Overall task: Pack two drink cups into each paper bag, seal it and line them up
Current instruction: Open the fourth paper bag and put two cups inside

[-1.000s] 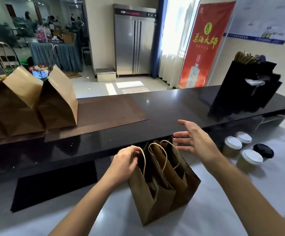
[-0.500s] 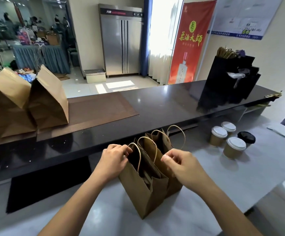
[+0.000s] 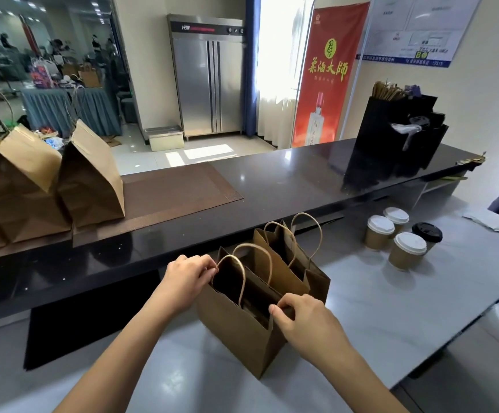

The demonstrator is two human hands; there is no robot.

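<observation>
On the grey table: an open brown paper bag (image 3: 236, 323) stands near the front edge, a second brown bag (image 3: 298, 263) touching behind it.
Left hand (image 3: 187, 283): pinches the bag's left rim.
Right hand (image 3: 304, 320): pinches the right rim, likely pulling the mouth wide for cups.
Cups: 4 lidded paper cups (image 3: 403, 236) wait well apart, right.
Room: bare table lies between.

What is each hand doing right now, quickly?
Left hand: pinches the near paper bag at its left rim.
Right hand: pinches the same bag's right rim.
</observation>
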